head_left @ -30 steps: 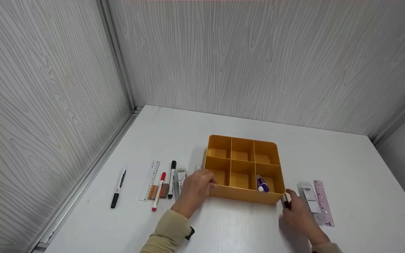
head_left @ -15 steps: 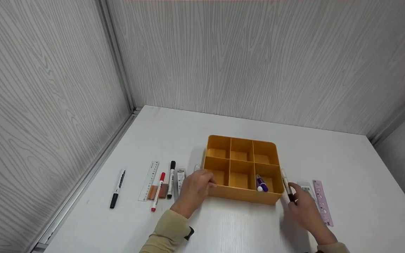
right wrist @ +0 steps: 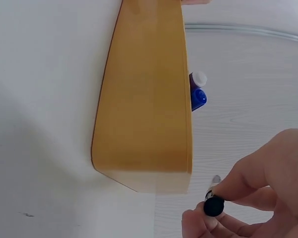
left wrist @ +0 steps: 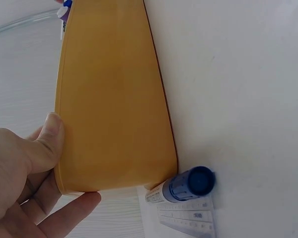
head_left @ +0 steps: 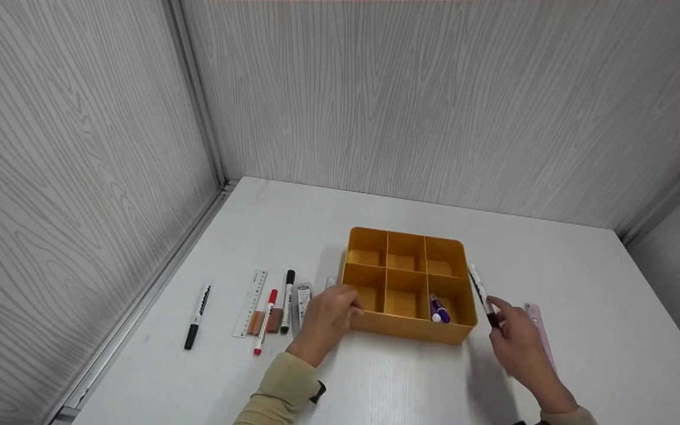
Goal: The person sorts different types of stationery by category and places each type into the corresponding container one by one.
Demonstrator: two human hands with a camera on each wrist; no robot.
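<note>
My left hand (head_left: 328,316) grips the near left corner of an orange six-compartment organizer box (head_left: 408,328). In the left wrist view its thumb (left wrist: 52,131) lies at the box's rim, with fingers around the corner. To the right of the box, my right hand (head_left: 520,345) pinches a white marker (head_left: 479,287) by its black end. That black end (right wrist: 214,206) points toward the right wrist camera, between thumb and fingers. Purple and white pens (head_left: 441,309) lie in the near right compartment; the other compartments hold nothing.
Left of the box lie a black-capped marker (head_left: 197,321), a clear ruler (head_left: 251,301), a red marker (head_left: 265,321), a black marker (head_left: 288,301), orange and brown blocks (head_left: 275,321) and a small pack (head_left: 304,298). A pink ruler (head_left: 538,321) is partly behind the right hand.
My right hand has raised the marker from beside the box's near right corner and moved it slightly forward and right. My left hand stays at the box corner.
</note>
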